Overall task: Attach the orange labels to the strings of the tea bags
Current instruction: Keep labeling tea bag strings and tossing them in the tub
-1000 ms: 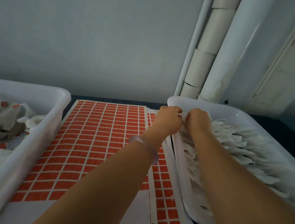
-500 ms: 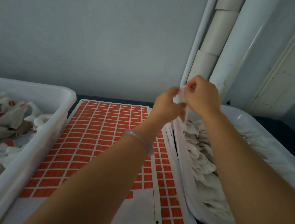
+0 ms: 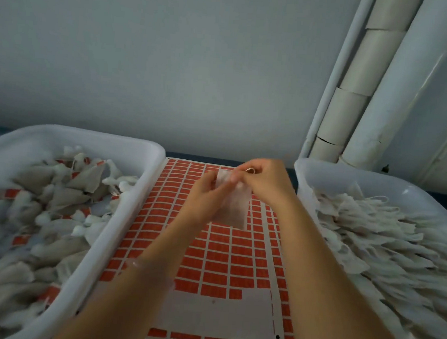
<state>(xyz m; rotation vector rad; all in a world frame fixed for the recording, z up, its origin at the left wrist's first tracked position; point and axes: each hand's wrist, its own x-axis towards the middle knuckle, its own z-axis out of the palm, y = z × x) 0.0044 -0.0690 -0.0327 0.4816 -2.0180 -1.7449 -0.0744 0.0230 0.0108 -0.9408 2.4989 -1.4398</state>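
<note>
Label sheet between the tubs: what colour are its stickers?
Orange labels on white backing; head view.

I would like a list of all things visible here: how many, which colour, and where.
left tub: one, white, at the left
right tub: one, white, at the right
label sheets: at least two stacked, orange on white, between the tubs
labelled tea bags: many, whitish with orange tags, in the left tub
plain tea bags: many, white, in the right tub
held tea bag: one, white, above the label sheets
pipes: three, white, behind the right tub
bracelet: one, pale, left wrist
left hand: one, holds the bag's left side
right hand: one, pinches the bag's top
</note>
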